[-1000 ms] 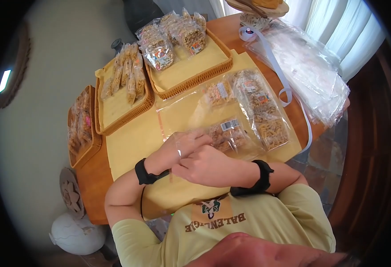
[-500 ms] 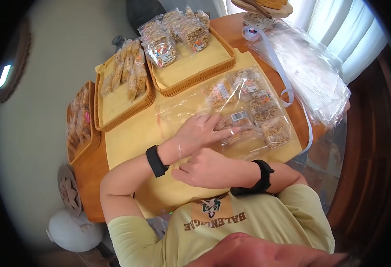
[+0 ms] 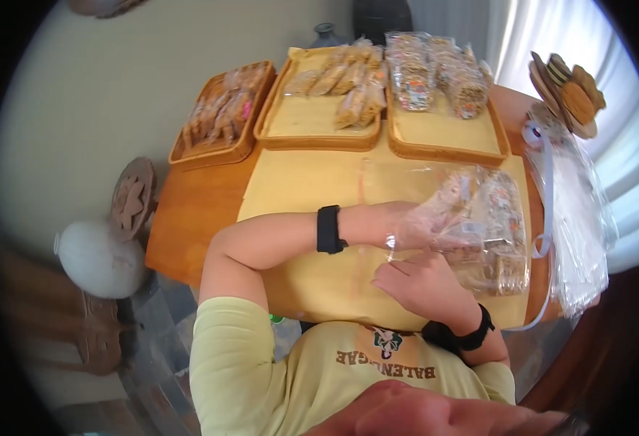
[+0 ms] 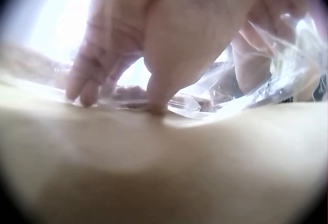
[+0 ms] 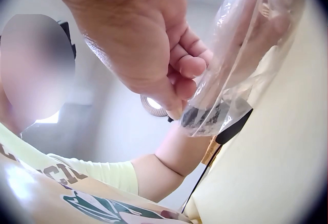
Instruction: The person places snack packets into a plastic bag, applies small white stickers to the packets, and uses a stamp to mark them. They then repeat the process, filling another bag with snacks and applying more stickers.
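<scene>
A large clear plastic bag (image 3: 407, 173) lies on the yellow paper with packets of crunchy snack pieces (image 3: 507, 207) inside it. My left hand (image 3: 415, 224) reaches through the mouth of the bag, clear film draped over it, its fingers over the packets nearest the middle. In the left wrist view that hand's fingers (image 4: 84, 88) point down, thumb apart from them. My right hand (image 3: 427, 285) pinches the near edge of the bag's mouth between thumb and curled fingers, as the right wrist view shows at the film (image 5: 205, 119).
Wicker trays of bagged snacks line the far side: a small left tray (image 3: 183, 156), a middle tray (image 3: 319, 142) and a right tray (image 3: 447, 152). At the right edge lie a stack of clear bags (image 3: 581, 240) and a white strap (image 3: 547, 189). Yellow paper (image 3: 298, 178) covers the tabletop.
My left hand has moved forward and right, from the bag's opening to deeper inside over the packets. My right hand keeps its pinch at the edge. The head view has turned left.
</scene>
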A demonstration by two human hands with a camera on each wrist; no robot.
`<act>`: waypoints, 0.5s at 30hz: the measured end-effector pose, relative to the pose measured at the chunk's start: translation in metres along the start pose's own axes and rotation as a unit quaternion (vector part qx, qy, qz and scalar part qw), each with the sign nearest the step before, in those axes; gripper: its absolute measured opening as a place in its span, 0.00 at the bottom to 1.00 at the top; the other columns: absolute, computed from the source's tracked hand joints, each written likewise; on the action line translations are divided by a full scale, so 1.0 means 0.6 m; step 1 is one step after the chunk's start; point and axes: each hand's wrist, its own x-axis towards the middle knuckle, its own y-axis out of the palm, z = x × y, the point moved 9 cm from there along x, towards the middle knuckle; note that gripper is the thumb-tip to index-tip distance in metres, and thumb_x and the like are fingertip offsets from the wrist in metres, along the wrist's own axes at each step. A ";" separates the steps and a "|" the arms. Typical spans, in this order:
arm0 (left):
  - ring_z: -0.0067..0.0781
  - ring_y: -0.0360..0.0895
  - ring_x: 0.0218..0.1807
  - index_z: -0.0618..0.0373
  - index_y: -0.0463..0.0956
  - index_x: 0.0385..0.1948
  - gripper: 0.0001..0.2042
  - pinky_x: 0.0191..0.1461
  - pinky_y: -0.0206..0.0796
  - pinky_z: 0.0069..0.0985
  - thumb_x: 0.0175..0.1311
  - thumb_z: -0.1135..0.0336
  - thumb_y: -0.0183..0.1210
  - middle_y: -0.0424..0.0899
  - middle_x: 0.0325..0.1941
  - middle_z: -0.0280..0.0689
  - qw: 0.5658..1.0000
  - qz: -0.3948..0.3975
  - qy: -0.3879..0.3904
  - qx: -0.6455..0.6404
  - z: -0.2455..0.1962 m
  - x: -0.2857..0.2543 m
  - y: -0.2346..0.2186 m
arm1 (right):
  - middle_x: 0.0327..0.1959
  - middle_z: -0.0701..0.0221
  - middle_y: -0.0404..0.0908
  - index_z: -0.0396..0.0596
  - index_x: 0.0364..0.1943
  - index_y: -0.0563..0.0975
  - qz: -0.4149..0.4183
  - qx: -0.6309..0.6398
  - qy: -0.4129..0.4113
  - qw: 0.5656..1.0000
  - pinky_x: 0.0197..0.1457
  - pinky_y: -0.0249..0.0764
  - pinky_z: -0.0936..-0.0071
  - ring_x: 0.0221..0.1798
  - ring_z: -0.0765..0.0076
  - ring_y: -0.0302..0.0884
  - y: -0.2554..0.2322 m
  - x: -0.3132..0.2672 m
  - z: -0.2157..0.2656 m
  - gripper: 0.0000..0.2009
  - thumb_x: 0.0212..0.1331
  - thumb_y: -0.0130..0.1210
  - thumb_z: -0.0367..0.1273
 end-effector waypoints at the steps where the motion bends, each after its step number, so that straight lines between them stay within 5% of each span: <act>1: 0.46 0.74 0.45 0.43 0.58 0.61 0.26 0.49 0.67 0.32 0.58 0.70 0.48 0.56 0.65 0.47 0.993 0.002 0.032 -0.113 0.004 -0.024 0.003 | 0.15 0.72 0.69 0.49 0.19 0.70 0.017 -0.004 0.010 1.000 0.19 0.65 0.71 0.18 0.67 0.70 0.002 0.000 -0.002 0.06 0.47 0.54 0.31; 4: 0.43 0.74 0.48 0.46 0.63 0.58 0.22 0.53 0.64 0.30 0.60 0.70 0.50 0.65 0.61 0.41 0.979 0.077 -0.076 -0.172 0.000 -0.108 -0.034 | 0.14 0.72 0.69 0.49 0.19 0.70 0.051 -0.001 0.020 0.999 0.19 0.65 0.72 0.17 0.67 0.70 0.014 -0.002 -0.004 0.07 0.49 0.54 0.32; 6: 0.36 0.76 0.46 0.51 0.70 0.52 0.17 0.49 0.65 0.27 0.60 0.68 0.51 0.76 0.50 0.39 0.924 0.145 -0.241 -0.257 0.015 -0.179 -0.075 | 0.14 0.72 0.69 0.50 0.19 0.70 0.069 0.010 0.025 0.997 0.19 0.65 0.72 0.17 0.66 0.70 0.022 0.001 -0.007 0.08 0.50 0.54 0.33; 8: 0.36 0.78 0.41 0.54 0.76 0.42 0.11 0.43 0.68 0.25 0.58 0.66 0.54 0.81 0.38 0.37 0.909 0.002 -0.368 -0.197 0.055 -0.243 -0.159 | 0.14 0.71 0.69 0.48 0.21 0.67 0.091 0.013 0.011 0.996 0.17 0.65 0.71 0.16 0.66 0.70 0.028 0.002 -0.002 0.06 0.49 0.51 0.31; 10: 0.36 0.79 0.37 0.55 0.77 0.38 0.10 0.41 0.69 0.26 0.56 0.66 0.55 0.82 0.35 0.37 0.875 -0.156 -0.457 0.026 0.099 -0.328 -0.259 | 0.14 0.71 0.69 0.49 0.21 0.67 0.100 0.019 0.017 0.995 0.17 0.65 0.71 0.16 0.65 0.71 0.030 0.001 -0.004 0.07 0.49 0.52 0.32; 12: 0.37 0.78 0.37 0.55 0.76 0.38 0.09 0.40 0.69 0.27 0.56 0.68 0.54 0.81 0.33 0.38 0.758 -0.276 -0.563 0.180 0.137 -0.441 -0.330 | 0.13 0.71 0.69 0.49 0.21 0.68 0.104 0.024 0.019 0.994 0.17 0.66 0.71 0.16 0.64 0.71 0.031 0.001 -0.005 0.07 0.50 0.52 0.33; 15: 0.40 0.77 0.40 0.54 0.74 0.43 0.13 0.42 0.68 0.31 0.55 0.66 0.55 0.81 0.35 0.41 0.686 -0.299 -0.614 0.251 0.181 -0.567 -0.361 | 0.13 0.70 0.70 0.49 0.22 0.68 0.110 0.029 0.037 0.993 0.18 0.66 0.70 0.16 0.64 0.71 0.036 0.000 -0.010 0.08 0.51 0.53 0.34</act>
